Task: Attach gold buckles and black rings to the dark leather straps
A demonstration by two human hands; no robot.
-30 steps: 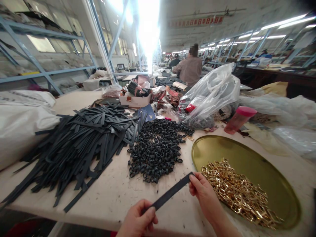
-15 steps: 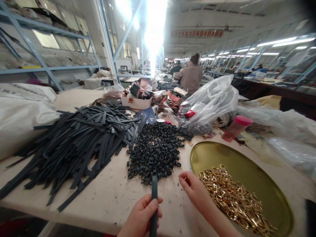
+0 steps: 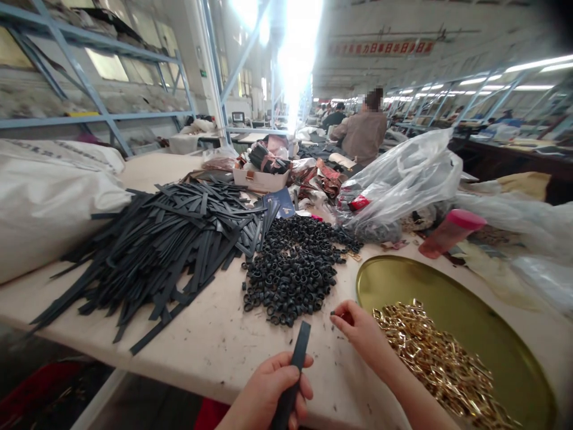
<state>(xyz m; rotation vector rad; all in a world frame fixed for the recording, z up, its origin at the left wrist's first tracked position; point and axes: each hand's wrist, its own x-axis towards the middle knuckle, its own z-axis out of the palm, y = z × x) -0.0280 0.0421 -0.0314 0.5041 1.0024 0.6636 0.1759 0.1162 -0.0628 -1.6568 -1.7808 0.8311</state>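
My left hand (image 3: 273, 385) grips a black strap (image 3: 301, 346) between thumb and fingers, its end pointing up and away from me. Thumb and fingertips of my right hand (image 3: 356, 322) are pinched together at the near left edge of the tray, with a tiny dark piece (image 3: 332, 314) showing at their tips; its kind is too small to make out. Just beyond both hands lies a heap of small black loops (image 3: 290, 275). Gold metal buckles (image 3: 434, 358) are piled in the oval gold tray (image 3: 483, 304), partly behind my right forearm.
A large pile of black straps (image 3: 179, 245) covers the table's left side, beside a white sack (image 3: 54, 203). Farther back are a box (image 3: 259, 179), a clear plastic bag (image 3: 403, 173) and a pink-lidded container (image 3: 452, 233). A person (image 3: 364, 131) sits beyond the table.
The strap in my left hand has tilted to the right and now stands apart from the loops. A tiny dark piece now shows at my right fingertips. The whole view has shifted slightly.
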